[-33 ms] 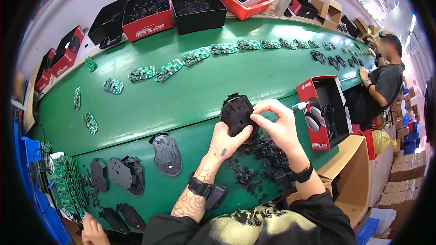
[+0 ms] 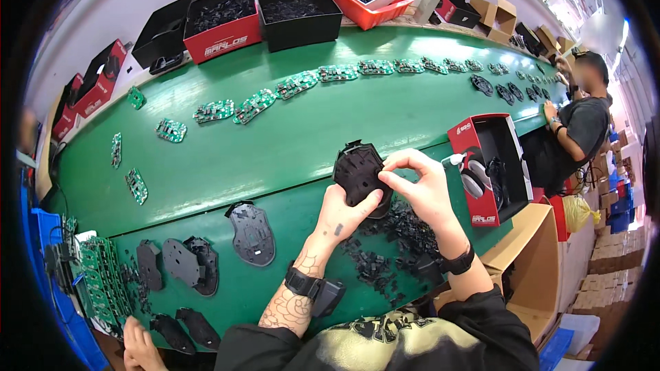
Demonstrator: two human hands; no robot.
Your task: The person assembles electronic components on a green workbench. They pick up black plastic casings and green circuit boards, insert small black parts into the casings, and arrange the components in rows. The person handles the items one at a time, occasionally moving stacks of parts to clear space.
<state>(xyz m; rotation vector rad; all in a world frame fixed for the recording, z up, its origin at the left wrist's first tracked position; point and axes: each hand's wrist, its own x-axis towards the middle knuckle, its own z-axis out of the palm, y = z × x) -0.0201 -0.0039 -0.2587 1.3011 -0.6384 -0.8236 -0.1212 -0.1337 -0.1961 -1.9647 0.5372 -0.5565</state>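
My left hand [image 2: 347, 209] grips a black plastic shell [image 2: 359, 173] from below, its thumb lying across the lower part. The shell is tilted up over the green bench, and its ribbed side with a round hole shows. At the shell's right edge my right hand [image 2: 423, 185] has thumb and forefinger pinched together. What sits between those fingertips, if anything, is hidden. Under my hands lies a loose heap of small black plastic pieces [image 2: 405, 237]. Left of my left hand, a dark shell [image 2: 252, 233] rests on the bench.
More black shells [image 2: 182, 261] and a stack of green circuit boards [image 2: 103, 278] lie at left, near another person's hand [image 2: 141, 347]. A curved row of circuit boards [image 2: 297, 85] crosses the green bench [image 2: 309, 137]. A red box [image 2: 474, 172] and cardboard carton [image 2: 533, 254] stand right.
The other person's hand at the lower left has shifted slightly upward. My own hands and the shell show no visible change.
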